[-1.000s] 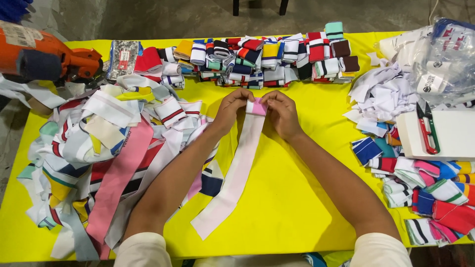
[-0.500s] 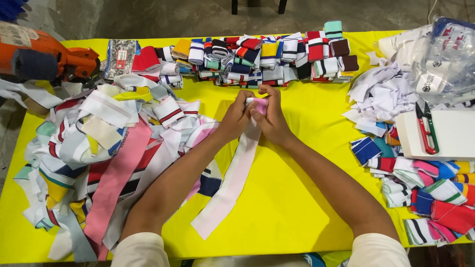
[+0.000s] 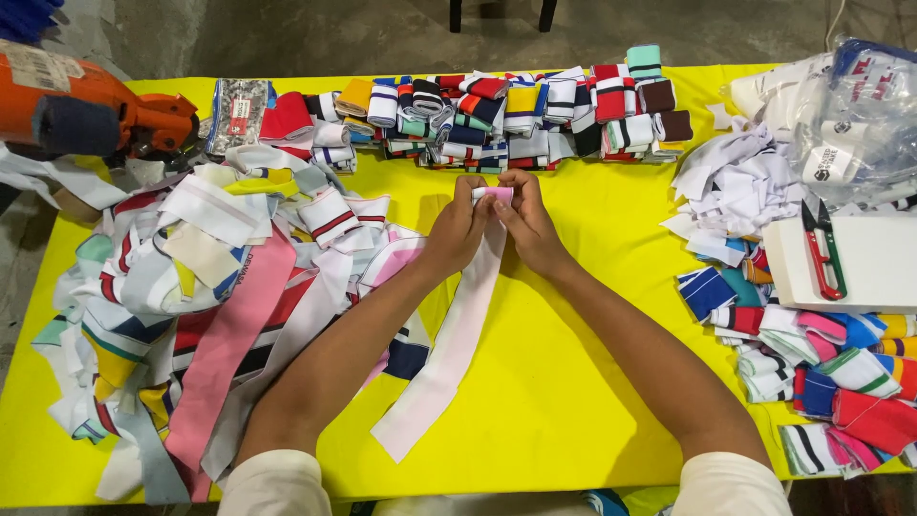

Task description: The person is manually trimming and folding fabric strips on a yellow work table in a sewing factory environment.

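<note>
The pale pink strip (image 3: pixel 449 334) lies lengthwise on the yellow table (image 3: pixel 573 401), its far end now rolled a little tighter than half a second ago, while its loose tail has not moved. Both hands have stayed close together over that end. The left hand (image 3: pixel 458 229) pinches the small roll from one side, fingers curled, and the right hand (image 3: pixel 527 225) grips it from the other, thumb on top. The strip is soft ribbed knit, flat and long, white along one edge.

To the left, a loose heap of strips (image 3: pixel 201 287) spreads out, striped, pink, white and grey. Along the far edge sits a row of rolled bands (image 3: pixel 506 115) in many colours. At the right, small red-handled snips (image 3: pixel 821 248) rest on a white block (image 3: pixel 864 263), with folded striped pieces (image 3: pixel 821 373) below.
</note>
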